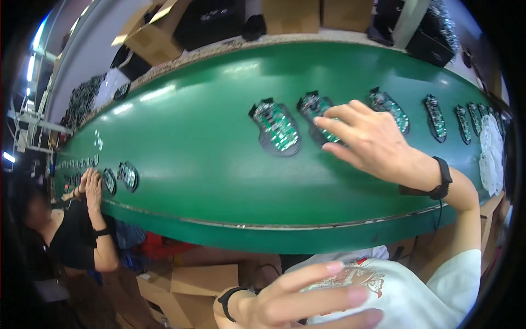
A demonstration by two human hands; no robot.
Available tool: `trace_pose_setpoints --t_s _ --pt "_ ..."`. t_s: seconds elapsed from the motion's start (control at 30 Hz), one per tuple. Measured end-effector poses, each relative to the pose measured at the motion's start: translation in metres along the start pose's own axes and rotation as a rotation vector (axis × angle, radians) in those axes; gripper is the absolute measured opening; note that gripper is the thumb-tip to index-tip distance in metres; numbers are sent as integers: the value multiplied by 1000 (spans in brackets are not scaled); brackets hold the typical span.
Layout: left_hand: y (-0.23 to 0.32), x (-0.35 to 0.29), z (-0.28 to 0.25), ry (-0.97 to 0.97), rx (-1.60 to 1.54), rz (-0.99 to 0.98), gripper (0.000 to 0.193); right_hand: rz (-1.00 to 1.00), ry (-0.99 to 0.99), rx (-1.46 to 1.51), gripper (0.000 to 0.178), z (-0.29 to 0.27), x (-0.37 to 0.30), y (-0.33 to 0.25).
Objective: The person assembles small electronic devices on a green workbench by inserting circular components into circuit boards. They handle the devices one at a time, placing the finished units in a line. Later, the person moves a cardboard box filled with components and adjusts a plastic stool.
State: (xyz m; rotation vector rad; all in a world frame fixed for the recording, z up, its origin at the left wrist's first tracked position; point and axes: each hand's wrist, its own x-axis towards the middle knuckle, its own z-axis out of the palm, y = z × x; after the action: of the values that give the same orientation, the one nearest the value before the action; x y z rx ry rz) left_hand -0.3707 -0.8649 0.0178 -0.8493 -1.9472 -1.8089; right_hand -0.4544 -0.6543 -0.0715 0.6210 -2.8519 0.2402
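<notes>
My right hand (372, 140) reaches over the green belt (203, 164) with its fingers apart. Its fingertips are at a green circuit board in a dark rounded shell (313, 104), partly hidden under the hand; whether they touch it is hard to tell. Just left lies a similar circuit board in a shell (282, 129), and right of the hand another board (392, 107) shows. My left hand (307, 299) hangs close to me, below the belt's near edge, fingers spread and nothing in them. A black band with a cord (441, 178) circles my right wrist.
Several more boards (435, 118) lie along the belt to the right, beside white plastic bags (491, 156). At the far left a co-worker's hands (90, 186) work near two boards (127, 175). Cardboard boxes (290, 16) line the far side; an open carton (203, 279) stands below.
</notes>
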Motion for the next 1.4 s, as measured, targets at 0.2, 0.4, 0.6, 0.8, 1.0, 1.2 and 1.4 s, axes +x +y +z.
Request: trace_pose_setpoints --t_s 0.2,0.4,0.6,0.8,1.0,1.2,1.4 --pt "-47 0 -13 -457 459 154 35 312 -17 -231 24 -54 -37 105" --pt "-95 -35 -19 -753 905 -158 44 804 78 -567 28 -105 -82 253" --pt "-111 -66 -18 -644 923 -350 46 755 272 -72 29 -95 -60 393" --pt "-124 -86 -23 -475 989 -403 52 905 -267 -102 68 -37 -36 499" --pt "-134 -89 -20 -416 957 -339 53 856 -156 -160 53 -31 -70 590" --pt "-131 -99 -22 -369 934 -339 53 846 -55 -223 48 -19 -58 602" --pt "-140 -95 -20 -326 909 -308 51 851 20 -271 44 -35 -58 611"
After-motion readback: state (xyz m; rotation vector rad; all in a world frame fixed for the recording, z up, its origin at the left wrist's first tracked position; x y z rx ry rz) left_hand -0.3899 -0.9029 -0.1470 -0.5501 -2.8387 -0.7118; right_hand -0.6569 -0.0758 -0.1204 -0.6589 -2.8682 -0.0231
